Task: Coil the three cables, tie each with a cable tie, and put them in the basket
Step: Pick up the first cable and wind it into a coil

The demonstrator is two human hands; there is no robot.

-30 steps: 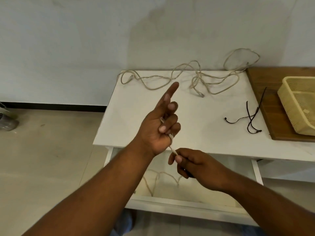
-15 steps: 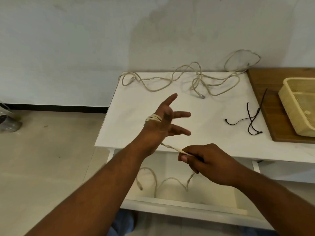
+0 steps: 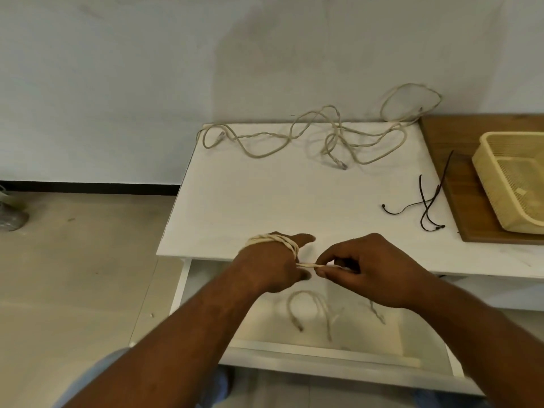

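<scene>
Winding cable (image 3: 275, 240) around left hand (image 3: 269, 265); right hand (image 3: 362, 270) pinching cable just beside; keeping turns snug, even.

No text, label, brand, number or sign can be read anywhere in the head view. A small pale tag lies inside the basket (image 3: 511, 184), but it is too small and blurred to show any lettering.
</scene>
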